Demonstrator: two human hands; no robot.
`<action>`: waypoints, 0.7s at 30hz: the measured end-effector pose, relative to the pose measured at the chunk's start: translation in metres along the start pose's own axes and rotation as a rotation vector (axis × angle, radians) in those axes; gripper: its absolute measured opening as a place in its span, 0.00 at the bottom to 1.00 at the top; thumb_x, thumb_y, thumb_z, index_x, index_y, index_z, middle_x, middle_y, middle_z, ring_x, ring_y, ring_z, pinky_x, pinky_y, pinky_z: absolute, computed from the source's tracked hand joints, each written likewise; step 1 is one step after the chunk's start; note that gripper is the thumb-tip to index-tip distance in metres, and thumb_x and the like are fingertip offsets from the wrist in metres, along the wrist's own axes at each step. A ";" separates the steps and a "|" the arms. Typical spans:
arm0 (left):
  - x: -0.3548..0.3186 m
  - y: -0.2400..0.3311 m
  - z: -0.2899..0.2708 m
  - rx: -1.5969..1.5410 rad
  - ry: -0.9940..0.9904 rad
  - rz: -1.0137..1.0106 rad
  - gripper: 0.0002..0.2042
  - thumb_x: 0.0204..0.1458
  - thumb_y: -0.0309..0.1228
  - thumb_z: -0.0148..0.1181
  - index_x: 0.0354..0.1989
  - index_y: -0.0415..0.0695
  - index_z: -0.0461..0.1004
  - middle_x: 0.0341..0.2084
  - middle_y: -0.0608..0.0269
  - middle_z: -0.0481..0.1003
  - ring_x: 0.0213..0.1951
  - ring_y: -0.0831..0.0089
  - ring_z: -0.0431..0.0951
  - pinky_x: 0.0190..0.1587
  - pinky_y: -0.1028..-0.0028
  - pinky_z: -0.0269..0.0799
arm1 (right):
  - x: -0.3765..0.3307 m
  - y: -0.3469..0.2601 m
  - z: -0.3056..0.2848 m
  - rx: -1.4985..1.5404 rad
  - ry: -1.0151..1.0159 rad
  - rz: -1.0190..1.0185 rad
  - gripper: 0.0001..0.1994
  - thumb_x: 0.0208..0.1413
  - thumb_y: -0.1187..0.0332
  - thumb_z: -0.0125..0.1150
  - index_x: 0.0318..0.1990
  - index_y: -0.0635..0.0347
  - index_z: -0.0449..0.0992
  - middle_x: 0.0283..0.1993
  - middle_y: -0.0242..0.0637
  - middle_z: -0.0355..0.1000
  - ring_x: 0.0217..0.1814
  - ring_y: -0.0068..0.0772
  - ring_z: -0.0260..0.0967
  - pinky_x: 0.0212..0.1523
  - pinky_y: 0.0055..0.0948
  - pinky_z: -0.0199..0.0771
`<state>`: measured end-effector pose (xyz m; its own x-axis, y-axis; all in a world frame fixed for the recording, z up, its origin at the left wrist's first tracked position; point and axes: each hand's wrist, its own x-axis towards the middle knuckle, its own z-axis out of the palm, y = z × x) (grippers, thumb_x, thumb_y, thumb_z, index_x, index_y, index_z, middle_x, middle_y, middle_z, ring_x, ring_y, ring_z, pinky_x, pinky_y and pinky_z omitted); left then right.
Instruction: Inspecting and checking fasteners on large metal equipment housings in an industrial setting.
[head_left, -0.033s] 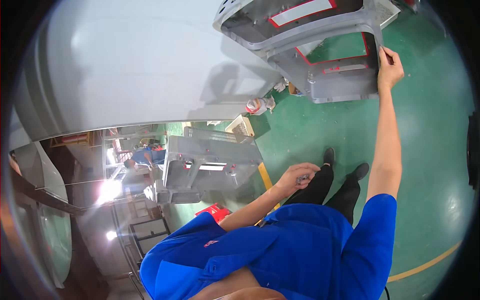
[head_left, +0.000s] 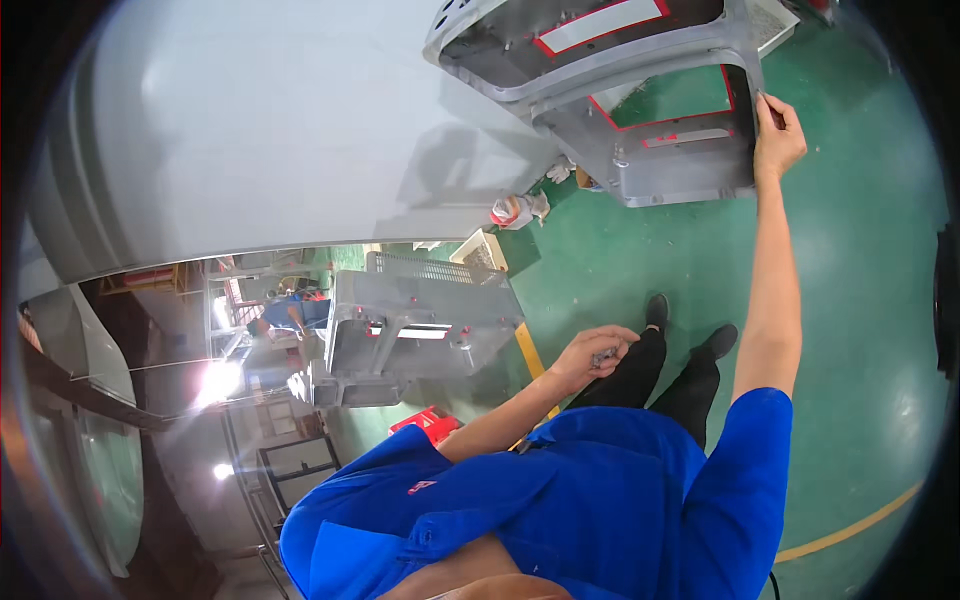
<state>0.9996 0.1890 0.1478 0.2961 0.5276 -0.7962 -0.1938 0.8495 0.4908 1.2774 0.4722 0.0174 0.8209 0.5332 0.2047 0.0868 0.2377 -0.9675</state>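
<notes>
A big grey moulded frame with wide openings and red-edged cut-outs stands at the upper right. At its right edge is my right hand, thumb and fingers pinched together against the rim. Whatever lies between those fingertips is too small to make out. Lower down, in front of my body, my left hand is curled round several small grey metal pieces, which show among the fingers. Their exact kind cannot be told.
A second grey moulded housing stands to the left, with a person beyond it. White trays of small parts and a bagged item sit on the green floor. A large pale panel fills the upper left. A red object lies near my left arm.
</notes>
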 end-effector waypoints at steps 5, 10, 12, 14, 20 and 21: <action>-0.012 -0.011 0.024 0.018 -0.021 -0.011 0.14 0.54 0.28 0.45 0.46 0.33 0.67 0.24 0.65 0.65 0.18 0.84 0.58 0.16 0.85 0.50 | -0.003 -0.029 -0.021 0.047 0.012 0.121 0.04 0.43 0.73 0.68 0.27 0.62 0.79 0.24 0.29 0.74 0.22 0.14 0.67 0.22 0.15 0.67; -0.023 -0.029 0.039 0.022 -0.059 0.001 0.15 0.54 0.28 0.45 0.46 0.32 0.67 0.24 0.64 0.65 0.18 0.84 0.59 0.15 0.86 0.50 | -0.005 -0.038 -0.042 0.052 0.007 0.036 0.04 0.43 0.72 0.68 0.28 0.60 0.80 0.23 0.26 0.73 0.20 0.12 0.64 0.21 0.14 0.64; -0.027 -0.037 0.038 0.023 -0.075 0.004 0.15 0.54 0.28 0.45 0.47 0.32 0.67 0.24 0.64 0.65 0.18 0.84 0.59 0.15 0.86 0.50 | -0.005 -0.046 -0.051 0.037 -0.027 0.018 0.05 0.43 0.71 0.68 0.28 0.60 0.80 0.22 0.26 0.73 0.20 0.12 0.63 0.21 0.14 0.63; -0.027 -0.042 0.035 0.026 -0.072 -0.001 0.15 0.55 0.29 0.46 0.46 0.32 0.67 0.24 0.64 0.65 0.18 0.84 0.59 0.15 0.86 0.50 | -0.004 -0.048 -0.057 0.027 -0.081 0.025 0.05 0.44 0.71 0.68 0.29 0.59 0.80 0.22 0.25 0.73 0.20 0.11 0.63 0.20 0.14 0.62; -0.027 -0.048 0.035 0.039 -0.076 -0.017 0.14 0.54 0.28 0.45 0.45 0.32 0.68 0.24 0.65 0.65 0.18 0.84 0.59 0.16 0.85 0.51 | -0.001 -0.054 -0.069 0.035 -0.152 0.030 0.06 0.44 0.70 0.67 0.31 0.59 0.81 0.23 0.25 0.73 0.21 0.11 0.63 0.21 0.14 0.62; -0.027 -0.048 0.034 0.042 -0.085 -0.011 0.15 0.54 0.28 0.46 0.46 0.32 0.68 0.24 0.64 0.65 0.18 0.84 0.60 0.16 0.85 0.52 | -0.001 -0.056 -0.069 0.029 -0.149 0.027 0.06 0.45 0.70 0.67 0.31 0.59 0.81 0.23 0.25 0.73 0.21 0.11 0.64 0.21 0.14 0.63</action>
<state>1.0327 0.1347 0.1580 0.3771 0.5153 -0.7696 -0.1507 0.8540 0.4980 1.3103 0.4020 0.0614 0.7295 0.6539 0.2005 0.0478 0.2437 -0.9687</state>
